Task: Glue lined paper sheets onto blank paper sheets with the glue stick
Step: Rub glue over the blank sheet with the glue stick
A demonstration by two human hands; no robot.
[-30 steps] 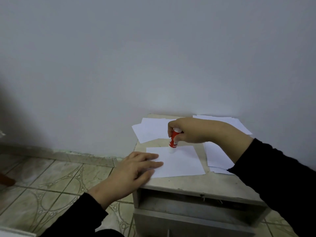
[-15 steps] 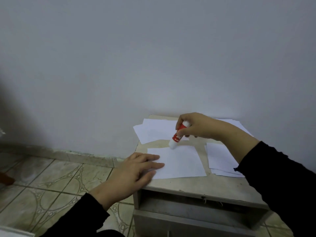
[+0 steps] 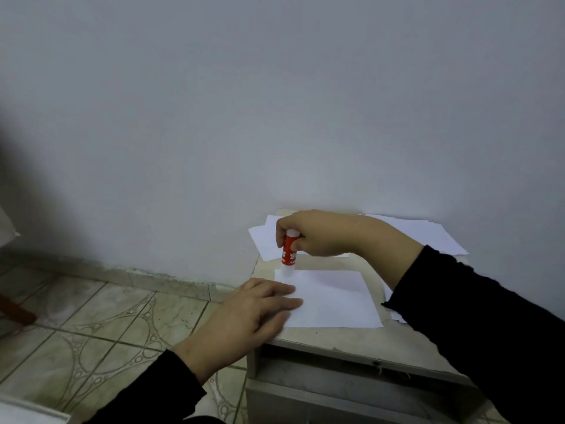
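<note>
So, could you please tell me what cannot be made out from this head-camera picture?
- Whether any sheet is lined: the front sheet and back stack look plain white, too small.
- Glue stick label: blurred; its top is covered by the right hand.
- Front sheet's left corner: under the left hand.
- Cabinet bottom: cut off by the frame.

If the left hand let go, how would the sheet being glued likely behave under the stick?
The sheet looks thin and floppy, so it would probably slide or wrinkle as the glue stick drags across its far left corner. The left hand pressing its near left edge likely prevents that.
</note>
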